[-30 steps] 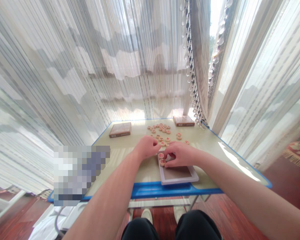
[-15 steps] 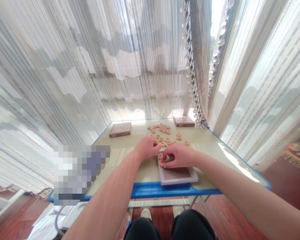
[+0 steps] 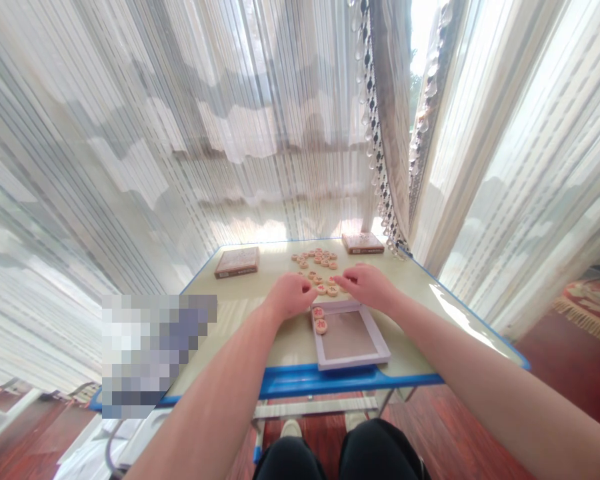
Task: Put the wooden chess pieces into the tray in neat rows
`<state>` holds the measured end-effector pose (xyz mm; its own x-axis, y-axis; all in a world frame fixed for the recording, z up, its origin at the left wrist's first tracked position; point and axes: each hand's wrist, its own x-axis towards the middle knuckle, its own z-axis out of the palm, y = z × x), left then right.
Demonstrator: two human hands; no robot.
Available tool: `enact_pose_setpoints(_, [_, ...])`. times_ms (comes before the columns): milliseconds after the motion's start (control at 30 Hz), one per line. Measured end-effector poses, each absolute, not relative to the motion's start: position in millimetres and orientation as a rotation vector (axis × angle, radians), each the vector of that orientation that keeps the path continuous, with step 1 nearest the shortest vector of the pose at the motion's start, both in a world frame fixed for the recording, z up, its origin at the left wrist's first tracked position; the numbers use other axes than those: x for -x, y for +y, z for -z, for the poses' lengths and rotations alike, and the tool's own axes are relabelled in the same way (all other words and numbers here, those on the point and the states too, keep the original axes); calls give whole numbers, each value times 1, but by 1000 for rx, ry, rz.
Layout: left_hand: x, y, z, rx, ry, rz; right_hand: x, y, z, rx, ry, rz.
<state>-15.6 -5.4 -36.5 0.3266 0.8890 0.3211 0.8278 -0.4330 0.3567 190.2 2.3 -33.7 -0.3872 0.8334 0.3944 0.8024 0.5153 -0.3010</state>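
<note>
My left hand (image 3: 291,295) is curled closed at the back left corner of a shallow white-rimmed box (image 3: 351,363). Whatever its fingers may hold is hidden. Two round wooden Chinese chess pieces with red characters lie in the box along its left side, a farther piece (image 3: 319,313) and a nearer piece (image 3: 321,327). Beyond the box's back edge, my right hand (image 3: 366,284) reaches over loose chess pieces, fingers bent and a little apart. Its fingertips are beside a red-marked piece (image 3: 331,280); another piece (image 3: 333,291) lies just in front, and some are partly covered.
Several more chess pieces (image 3: 319,256) are clustered farther back on the pale table (image 3: 240,300) with blue edging. A flat brown box (image 3: 237,261) lies at the back left, another flat box (image 3: 363,243) at the back right. A pixelated patch hides the table's left corner.
My right hand has left the inside of the box and moved back to the loose pieces. The two pieces in the box stay there. My left hand has hardly moved.
</note>
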Motion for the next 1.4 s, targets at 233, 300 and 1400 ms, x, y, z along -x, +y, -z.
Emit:
enact_pose_setpoints(233, [19,1,40,-2374,1607,-995,-230,42,46,1841,-1913,-20])
enact_pose_setpoints(300, [19,6,43,-2205,1593,-1100,-233,44,48,1872,-1903,-122])
enact_pose_setpoints(1400, [41,28,53,-1426,1151,-1073,-211,33,54,1305,-2168,-277])
